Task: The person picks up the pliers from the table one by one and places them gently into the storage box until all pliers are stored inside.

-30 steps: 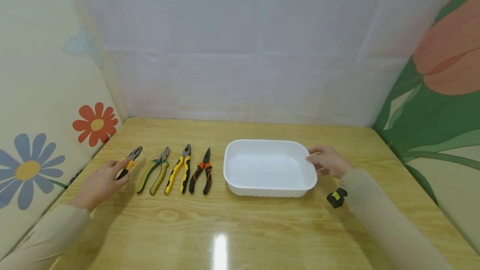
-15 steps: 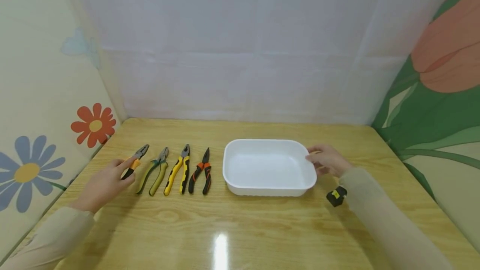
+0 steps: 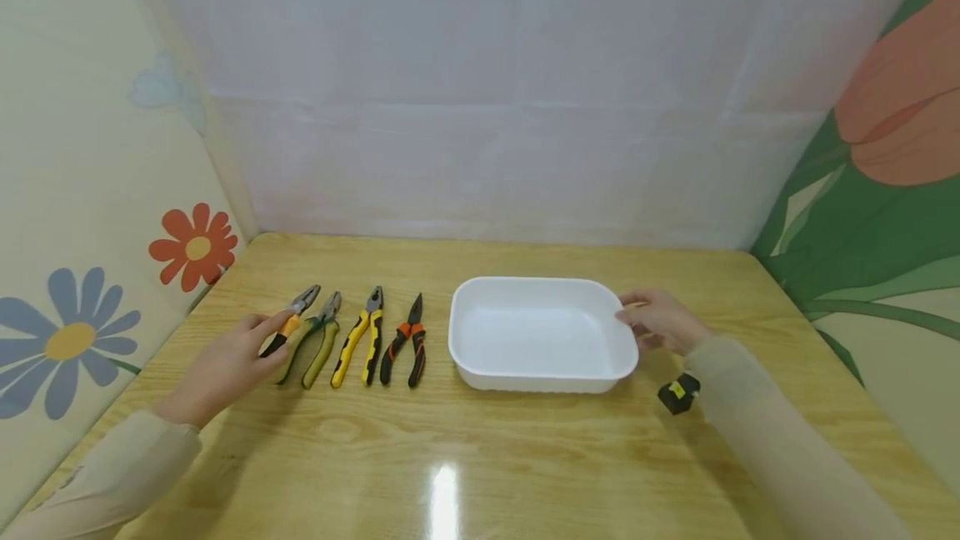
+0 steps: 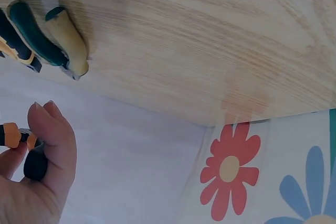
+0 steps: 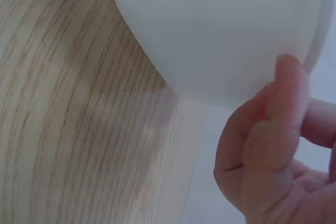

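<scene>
My left hand (image 3: 232,367) holds combination pliers (image 3: 303,300) by their orange-and-black handles, the metal nose pointing away to the right. In the left wrist view, fingers and thumb curl round a black handle end (image 4: 35,163). The held pliers stand raised over the table, overlapping the olive-green pliers (image 3: 321,352) in the head view. My right hand (image 3: 663,323) pinches the right rim of a white plastic basin (image 3: 543,383). In the right wrist view, the thumb presses on the outer wall of the basin (image 5: 210,35) near its rim, with the other fingers partly hidden.
Yellow-and-black pliers (image 3: 357,348) and red-and-black long-nose pliers (image 3: 405,348) lie in a row left of the basin. A small black object with a yellow label (image 3: 678,394) sits by the right sleeve. White cloth (image 3: 480,107) hangs behind the wooden table (image 3: 337,457).
My left hand has moved right with the combination pliers, from left of the olive-green pliers to over them. My right hand stays on the basin's rim.
</scene>
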Demonstrator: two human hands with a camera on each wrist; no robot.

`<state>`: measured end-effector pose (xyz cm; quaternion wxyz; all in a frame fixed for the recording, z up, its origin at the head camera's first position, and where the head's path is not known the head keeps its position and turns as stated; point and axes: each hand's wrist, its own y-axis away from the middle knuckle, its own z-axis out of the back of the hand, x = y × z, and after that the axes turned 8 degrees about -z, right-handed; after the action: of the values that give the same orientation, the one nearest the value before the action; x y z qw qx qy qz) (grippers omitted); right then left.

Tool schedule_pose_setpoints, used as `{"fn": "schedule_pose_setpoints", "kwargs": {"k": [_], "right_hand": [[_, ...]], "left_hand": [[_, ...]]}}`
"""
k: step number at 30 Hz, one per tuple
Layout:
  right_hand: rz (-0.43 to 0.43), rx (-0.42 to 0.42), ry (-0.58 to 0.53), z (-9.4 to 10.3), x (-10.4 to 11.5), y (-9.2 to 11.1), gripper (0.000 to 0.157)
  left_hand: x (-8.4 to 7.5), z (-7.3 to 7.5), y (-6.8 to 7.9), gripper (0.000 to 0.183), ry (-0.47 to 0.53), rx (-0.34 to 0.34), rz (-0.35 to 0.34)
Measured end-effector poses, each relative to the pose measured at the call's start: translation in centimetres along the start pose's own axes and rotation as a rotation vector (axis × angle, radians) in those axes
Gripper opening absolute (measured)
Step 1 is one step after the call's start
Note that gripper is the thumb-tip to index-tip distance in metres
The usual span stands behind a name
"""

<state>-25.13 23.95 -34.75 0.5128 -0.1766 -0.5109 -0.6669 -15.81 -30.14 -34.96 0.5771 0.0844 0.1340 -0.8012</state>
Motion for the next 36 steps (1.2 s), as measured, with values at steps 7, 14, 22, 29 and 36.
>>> {"fn": "schedule_pose_setpoints", "kwargs": {"k": [7, 14, 22, 29, 36], "right_hand": [[-0.002, 0.001, -0.014, 0.1, 0.0, -0.1, 0.052], [0.002, 0.007, -0.027, 0.0, 0.0, -0.3, 0.052], [0.019, 0.019, -0.025, 0.2, -0.2, -0.3, 0.052], [0.021, 0.015, -0.020, 0.1, -0.3, -0.2, 0.052], [0.030, 0.010, -0.013, 0.0, -0.5, -0.5, 0.051]], "left_hand": [[-0.6, 0.0, -0.2, 0.052, -0.047, -0.032, -0.049], [-1.1, 0.1, -0.5, 0.053, -0.066, -0.042, -0.069], [-2.3, 0.4, -0.8, 0.050, -0.116, -0.082, -0.123], [-2.6, 0.0, -1.0, 0.049, -0.146, -0.107, -0.156], [-3.2, -0.2, -1.1, 0.051, -0.129, -0.103, -0.187]]}}
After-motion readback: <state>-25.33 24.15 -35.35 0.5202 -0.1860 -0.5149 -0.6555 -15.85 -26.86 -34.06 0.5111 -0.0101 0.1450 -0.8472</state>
